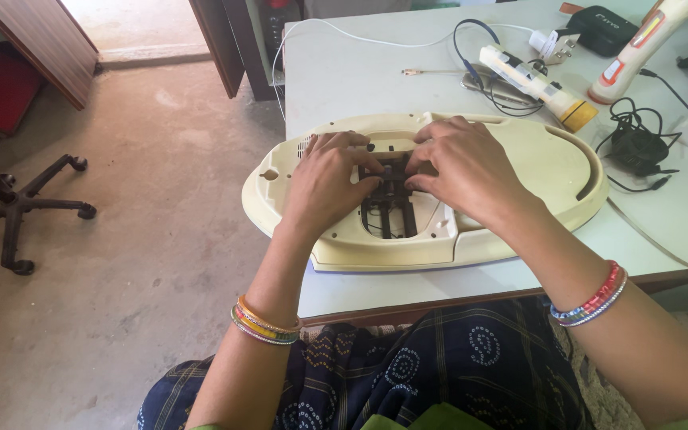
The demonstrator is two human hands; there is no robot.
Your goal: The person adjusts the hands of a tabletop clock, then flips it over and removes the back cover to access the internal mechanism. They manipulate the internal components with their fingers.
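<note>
Cream shell: a wide, oval plastic casing (519, 159), cream-coloured, lies flat on the pale table (344, 72), under both hands; one end juts past the table's edge over the floor. It has a raised rim, small holes near the left fingers, and a sunken opening in the middle.
Black part: a dark frame of thin bars (389, 209) sits in that opening, directly under and between the fingertips of both hands, reaching back toward the person.
Left hand: the left hand (324, 183) rests on the shell, fingers bent and close together, tips pressing on the top end of the black part. Whether they pinch it or only press, I cannot tell.
Right hand: the right hand (459, 163) mirrors it, fingers curled narrow, tips touching the same black part from the other side, thumb tucked below.
Wrists: coloured bangles (264, 322) on the left wrist, beaded bands (595, 299) on the right.
Beyond the fingers: a white and yellow tool (535, 80) lies on tangled blue and black wires (471, 48), just past the shell's far rim.
Past the right fingers: a black adapter (635, 147) with coiled cord, a white and orange glue gun (639, 48), and a black pouch (603, 24).
In the way: the hands hide the top of the black part.
Out past the left fingers: a chair base (17, 207) on the concrete floor (153, 199).
</note>
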